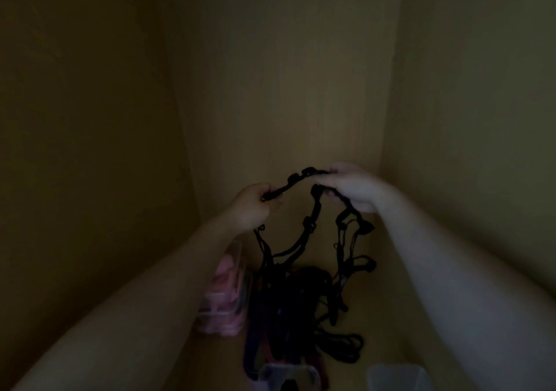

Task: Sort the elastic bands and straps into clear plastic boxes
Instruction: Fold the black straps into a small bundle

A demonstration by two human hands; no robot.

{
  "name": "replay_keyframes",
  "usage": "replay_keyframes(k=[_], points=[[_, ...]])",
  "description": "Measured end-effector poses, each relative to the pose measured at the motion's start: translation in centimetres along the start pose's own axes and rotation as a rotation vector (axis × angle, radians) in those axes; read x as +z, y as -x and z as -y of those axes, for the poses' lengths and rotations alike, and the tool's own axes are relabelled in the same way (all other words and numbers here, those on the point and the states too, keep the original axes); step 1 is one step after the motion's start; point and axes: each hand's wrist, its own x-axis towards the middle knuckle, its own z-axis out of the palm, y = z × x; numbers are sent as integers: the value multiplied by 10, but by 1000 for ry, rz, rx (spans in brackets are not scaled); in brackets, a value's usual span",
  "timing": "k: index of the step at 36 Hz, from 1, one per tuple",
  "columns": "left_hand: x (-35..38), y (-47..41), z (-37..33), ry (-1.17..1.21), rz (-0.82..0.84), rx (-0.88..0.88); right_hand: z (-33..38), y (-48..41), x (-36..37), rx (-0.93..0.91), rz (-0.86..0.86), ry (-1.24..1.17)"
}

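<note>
The scene is dim. Both my hands are raised and hold a tangle of black straps with small buckles. My left hand pinches one end of a strap. My right hand grips the other end, and several loops hang down from it. Below them, a dark pile of more straps lies on the surface. A clear plastic box with pink contents stands left of the pile. Another clear box sits at the bottom edge, and a third clear box is to its right.
I am looking into a corner of plain tan walls, close on the left, back and right. The tan surface runs between the pile and the right wall.
</note>
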Motion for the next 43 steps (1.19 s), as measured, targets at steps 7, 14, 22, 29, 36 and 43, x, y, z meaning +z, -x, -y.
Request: replay_keyframes(k=[7, 14, 22, 29, 36, 43], points=[[21, 3, -10, 238, 159, -2, 37, -7, -2, -78, 189, -164], [8, -8, -5, 140, -73, -23, 32, -25, -7, -155, -96, 364], [-32, -23, -17, 32, -184, 27, 22, -38, -21, -276, -140, 895], [-46, -22, -4, -86, -209, -23, 23, -49, -36, -255, -241, 667], [-58, -13, -17, 77, -122, 17, 34, -53, -28, -249, -413, 273], [-63, -14, -18, 149, -131, 14, 60, -42, -26, -207, -338, -47]])
